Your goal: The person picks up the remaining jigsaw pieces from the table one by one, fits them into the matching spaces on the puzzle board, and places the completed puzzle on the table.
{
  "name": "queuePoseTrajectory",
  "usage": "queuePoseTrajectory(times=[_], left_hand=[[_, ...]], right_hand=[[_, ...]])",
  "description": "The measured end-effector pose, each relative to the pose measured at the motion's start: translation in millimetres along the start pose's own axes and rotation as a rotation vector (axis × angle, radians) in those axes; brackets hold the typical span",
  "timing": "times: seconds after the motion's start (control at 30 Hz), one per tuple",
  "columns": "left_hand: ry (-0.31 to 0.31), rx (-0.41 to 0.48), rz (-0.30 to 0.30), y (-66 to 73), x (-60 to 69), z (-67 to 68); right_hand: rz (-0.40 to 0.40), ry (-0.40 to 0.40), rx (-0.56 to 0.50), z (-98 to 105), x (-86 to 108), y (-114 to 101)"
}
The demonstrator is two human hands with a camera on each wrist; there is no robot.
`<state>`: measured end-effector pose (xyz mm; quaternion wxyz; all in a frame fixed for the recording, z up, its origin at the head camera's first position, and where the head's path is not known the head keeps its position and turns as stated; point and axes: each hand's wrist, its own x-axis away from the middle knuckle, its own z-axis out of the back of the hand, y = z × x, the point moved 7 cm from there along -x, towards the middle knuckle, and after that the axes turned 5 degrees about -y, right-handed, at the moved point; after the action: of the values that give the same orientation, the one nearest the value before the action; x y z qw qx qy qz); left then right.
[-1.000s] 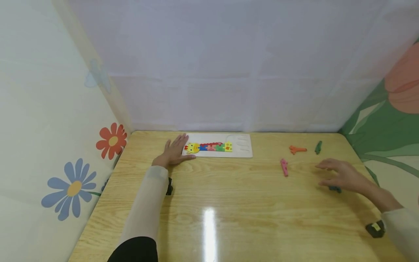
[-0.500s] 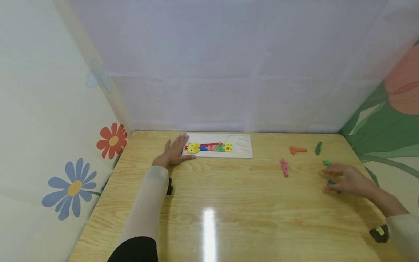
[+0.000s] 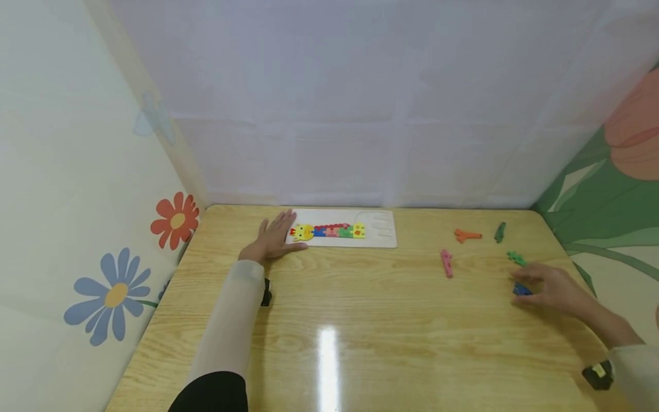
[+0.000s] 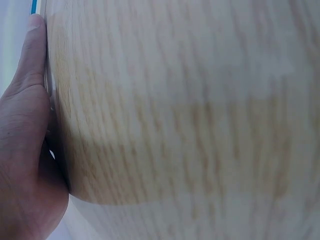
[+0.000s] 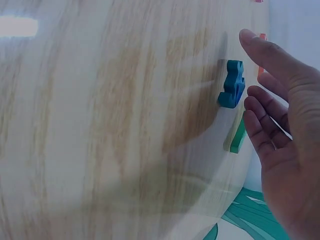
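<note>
Holds right hand (image 3: 557, 289), digits apart, around blue piece (image 3: 521, 290), lengthwise toward right edge of worktop (image 3: 401, 332); rests spread left hand (image 3: 273, 238) on board (image 3: 329, 216).

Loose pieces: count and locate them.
5: pink piece right of the board; orange piece beyond it; dark green piece farther right; light green piece and blue piece by the right hand, which may hide more.

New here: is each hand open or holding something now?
Left hand: open, on the giraffe puzzle board.
Right hand: open near the blue puzzle piece, holding nothing.
</note>
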<state>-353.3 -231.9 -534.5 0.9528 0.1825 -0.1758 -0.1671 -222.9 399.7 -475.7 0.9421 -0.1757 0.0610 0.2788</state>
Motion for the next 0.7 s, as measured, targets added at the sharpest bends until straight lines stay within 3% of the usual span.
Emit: queuePoseTrajectory(times=[0.5, 0.7], left_hand=[[0.006, -0.026, 0.002, 12.6, 8.5, 4.8], [0.01, -0.042, 0.014, 12.7, 9.3, 4.7]], right_hand=[[-0.081, -0.029, 0.035, -5.8, 5.8, 9.4], [-0.054, -0.016, 0.019, -6.4, 3.8, 8.6]])
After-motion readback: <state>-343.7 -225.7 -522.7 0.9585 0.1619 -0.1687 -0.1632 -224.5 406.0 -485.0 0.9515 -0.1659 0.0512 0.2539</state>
